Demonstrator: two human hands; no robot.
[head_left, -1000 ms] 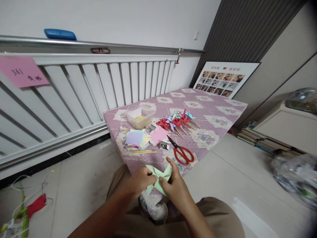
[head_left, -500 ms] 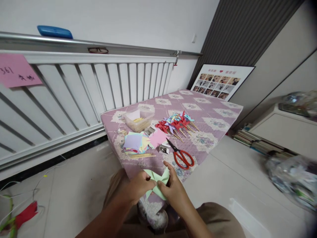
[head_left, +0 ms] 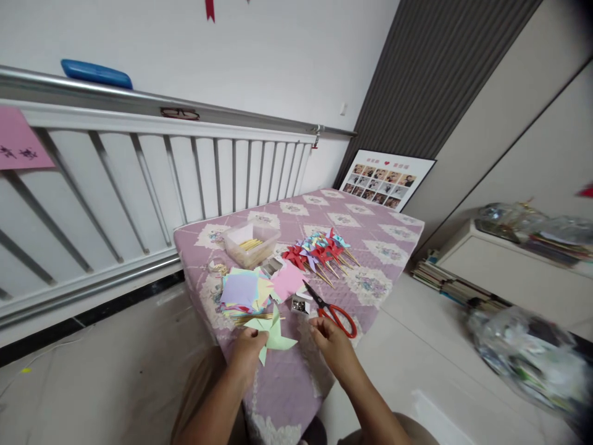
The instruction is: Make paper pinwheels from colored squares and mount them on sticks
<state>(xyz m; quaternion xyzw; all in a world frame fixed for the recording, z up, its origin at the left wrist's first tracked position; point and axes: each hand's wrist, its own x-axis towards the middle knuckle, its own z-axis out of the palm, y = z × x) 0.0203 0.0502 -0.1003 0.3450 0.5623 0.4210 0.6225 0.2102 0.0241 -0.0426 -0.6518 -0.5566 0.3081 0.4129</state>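
Note:
A pale green paper pinwheel [head_left: 277, 339] with folded blades is pinched in my left hand [head_left: 248, 352], over the near part of the table. My right hand [head_left: 334, 347] is apart from it, just below a small box of metal pins [head_left: 300, 305] and beside the red-handled scissors [head_left: 331, 309]. Its fingertips are drawn together, and what is between them, if anything, is too small to make out. Thin wooden sticks [head_left: 252, 319] lie behind the pinwheel, below a stack of coloured paper squares [head_left: 239, 290] and a pink sheet [head_left: 287, 280].
Finished red, blue and purple pinwheels on sticks [head_left: 319, 252] lie mid-table. A clear plastic box [head_left: 250, 247] holds more sticks. The flowered tablecloth [head_left: 278, 395] reaches toward my knees. A radiator [head_left: 139, 179] runs along the left; plastic bags [head_left: 532, 358] sit at right.
My right hand has let go of the green paper and moved right, toward the pin box. My left hand has moved slightly left with the pinwheel, whose blades now spread out.

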